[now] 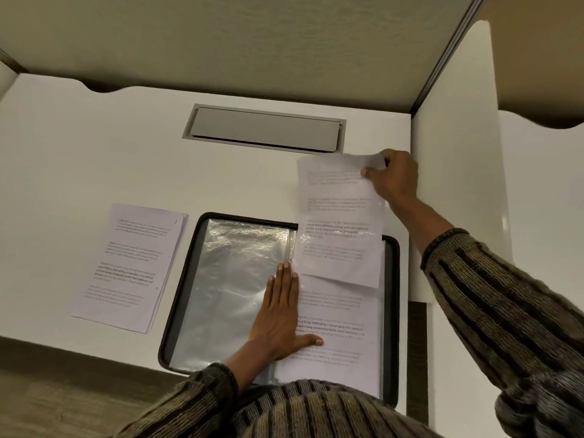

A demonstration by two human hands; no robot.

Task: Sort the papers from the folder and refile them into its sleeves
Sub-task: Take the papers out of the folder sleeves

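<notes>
One open folder [177, 295], two hands, one loose sheet, one paper stack on a white desk [94, 137].
The left hand [281, 314] lies flat with straight fingers, pressing the middle of the dark-rimmed, round-cornered folder. Left of it is one crinkled, glossy clear sleeve [234, 279]; right of it one filed page [341, 327] of print. Well left lies one slightly fanned paper stack [129, 267]. Farther off, the right hand [393, 177] pinches the top corner of one printed sheet [339, 216], whose lower part appears tucked under clear plastic. Beyond and left of that grip sits one grey rectangular hatch [265, 128].
</notes>
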